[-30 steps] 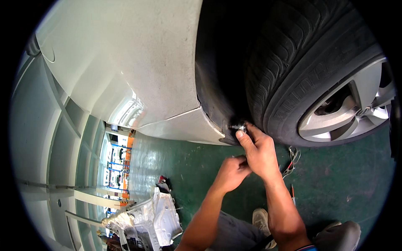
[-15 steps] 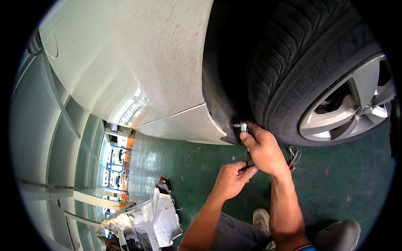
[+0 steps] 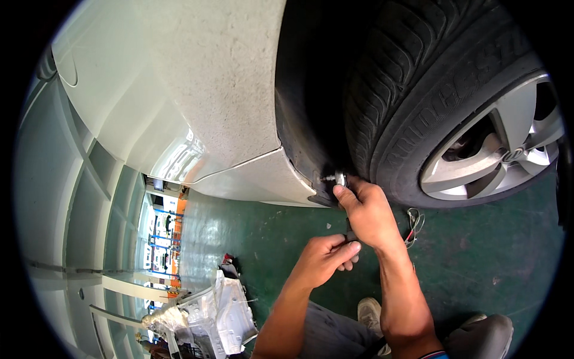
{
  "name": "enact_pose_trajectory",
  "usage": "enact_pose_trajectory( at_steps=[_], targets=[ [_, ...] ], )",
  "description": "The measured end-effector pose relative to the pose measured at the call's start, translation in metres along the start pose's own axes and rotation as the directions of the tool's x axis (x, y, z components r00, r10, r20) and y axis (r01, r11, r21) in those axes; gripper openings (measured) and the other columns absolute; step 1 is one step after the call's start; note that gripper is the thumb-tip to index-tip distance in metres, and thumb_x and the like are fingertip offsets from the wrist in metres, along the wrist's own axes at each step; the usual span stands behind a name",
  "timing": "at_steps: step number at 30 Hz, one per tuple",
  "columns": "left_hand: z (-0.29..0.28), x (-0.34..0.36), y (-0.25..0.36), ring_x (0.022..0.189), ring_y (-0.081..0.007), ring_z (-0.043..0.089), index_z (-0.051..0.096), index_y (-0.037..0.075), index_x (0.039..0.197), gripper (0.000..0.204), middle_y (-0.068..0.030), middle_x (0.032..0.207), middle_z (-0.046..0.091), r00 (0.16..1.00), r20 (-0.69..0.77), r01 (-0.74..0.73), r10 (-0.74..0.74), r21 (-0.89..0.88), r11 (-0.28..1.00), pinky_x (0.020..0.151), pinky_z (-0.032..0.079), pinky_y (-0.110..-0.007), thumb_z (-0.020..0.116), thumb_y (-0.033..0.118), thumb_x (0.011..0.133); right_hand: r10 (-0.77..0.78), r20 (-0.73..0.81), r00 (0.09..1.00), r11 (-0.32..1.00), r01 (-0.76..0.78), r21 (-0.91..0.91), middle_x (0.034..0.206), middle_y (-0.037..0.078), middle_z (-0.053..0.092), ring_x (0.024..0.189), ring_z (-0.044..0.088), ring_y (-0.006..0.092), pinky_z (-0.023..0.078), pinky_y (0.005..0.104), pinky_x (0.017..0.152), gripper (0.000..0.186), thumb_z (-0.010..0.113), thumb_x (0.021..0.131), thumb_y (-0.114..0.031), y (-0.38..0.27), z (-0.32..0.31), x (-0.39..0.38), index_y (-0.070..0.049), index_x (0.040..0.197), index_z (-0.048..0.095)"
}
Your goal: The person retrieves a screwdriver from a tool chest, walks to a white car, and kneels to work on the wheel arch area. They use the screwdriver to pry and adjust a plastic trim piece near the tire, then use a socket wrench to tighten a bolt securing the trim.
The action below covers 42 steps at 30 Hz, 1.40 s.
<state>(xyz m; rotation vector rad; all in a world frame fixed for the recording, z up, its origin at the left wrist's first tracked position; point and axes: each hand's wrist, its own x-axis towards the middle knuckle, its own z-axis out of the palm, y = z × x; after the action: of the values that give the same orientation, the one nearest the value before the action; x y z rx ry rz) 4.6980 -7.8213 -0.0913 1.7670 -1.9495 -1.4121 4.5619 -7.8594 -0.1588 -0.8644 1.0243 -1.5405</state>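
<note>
A ratchet wrench (image 3: 340,179) with a shiny head and a dark handle points into the wheel arch, its short socket end at the edge of the dark arch liner (image 3: 299,143). My right hand (image 3: 372,216) is closed around the wrench just below the head, the thumb laid along it. Lower down, my left hand (image 3: 320,262) pinches the dark handle end between thumb and fingers. Most of the handle is hidden by my right hand. The tyre (image 3: 394,113) stands right beside my right fingers.
The white bumper (image 3: 221,102) of a car fills the upper left. A silver alloy wheel (image 3: 502,149) is at the right. Thin wires (image 3: 414,224) lie on the green floor (image 3: 472,251) near my right wrist. Silvery wrapped parts (image 3: 224,311) are at the lower left.
Bumper, tyre and both hands sit slightly further left in the picture. The ratchet head shows rounder and turned, and my left hand has shifted a little left and down with the handle end.
</note>
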Motion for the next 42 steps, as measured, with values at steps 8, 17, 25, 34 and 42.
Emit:
enact_pose_trajectory(
  at_steps=[8,17,25,34,42],
  targets=[
    [0.013,0.055,-0.046,0.078,-0.0425,0.062,0.066,-0.002,0.094,0.016,-0.0253,0.086,0.066,0.912,-0.353,0.004,0.208,0.517,0.856,0.065,0.048,-0.045,0.062,0.012,0.087,-0.239,-0.164,0.957,0.961,0.209,-0.180,0.109,0.032,0.063,0.106,0.060,0.0476,0.048,0.0469,0.090,0.041,0.060,0.096,-0.022,0.014,0.011,-0.005,0.009,0.123,0.059],
    [-0.014,0.001,0.002,0.064,-0.0099,0.059,0.067,-0.002,0.088,0.027,-0.0032,0.072,0.064,0.997,0.074,0.018,-0.017,-0.020,1.000,0.058,0.046,-0.026,0.065,0.024,0.095,-0.052,-0.030,0.998,0.997,0.050,-0.063,0.086,0.033,0.064,0.092,0.062,0.0506,0.049,0.0489,0.079,0.041,0.059,0.097,-0.031,-0.006,-0.004,-0.003,0.009,0.104,0.065],
    [-0.005,0.023,-0.026,0.063,-0.0191,0.062,0.066,-0.003,0.091,0.028,-0.0123,0.074,0.065,0.993,-0.111,-0.014,0.048,0.290,0.957,0.060,0.049,-0.032,0.067,0.025,0.093,-0.141,-0.083,0.987,0.971,0.121,-0.207,0.090,0.031,0.064,0.091,0.062,0.0493,0.049,0.0496,0.077,0.034,0.060,0.096,-0.026,0.003,0.006,-0.005,0.007,0.105,0.064],
    [0.003,0.046,-0.044,0.063,-0.0274,0.062,0.066,-0.003,0.093,0.027,-0.0170,0.076,0.067,0.978,-0.115,-0.112,0.174,0.410,0.905,0.061,0.050,-0.036,0.065,0.024,0.092,-0.136,-0.105,0.985,0.980,0.118,-0.161,0.100,0.032,0.066,0.101,0.063,0.0474,0.050,0.0471,0.087,0.042,0.060,0.095,-0.026,0.000,0.004,-0.006,0.010,0.118,0.061],
    [-0.004,0.003,-0.002,0.066,-0.0126,0.061,0.068,-0.004,0.096,0.026,-0.0056,0.073,0.065,0.999,0.039,0.002,-0.006,0.089,0.996,0.060,0.047,-0.028,0.063,0.022,0.096,-0.119,-0.066,0.991,0.986,0.110,-0.128,0.087,0.031,0.066,0.087,0.068,0.0427,0.051,0.0416,0.079,0.045,0.063,0.095,-0.027,0.000,-0.002,-0.004,0.011,0.119,0.061]
  ],
)
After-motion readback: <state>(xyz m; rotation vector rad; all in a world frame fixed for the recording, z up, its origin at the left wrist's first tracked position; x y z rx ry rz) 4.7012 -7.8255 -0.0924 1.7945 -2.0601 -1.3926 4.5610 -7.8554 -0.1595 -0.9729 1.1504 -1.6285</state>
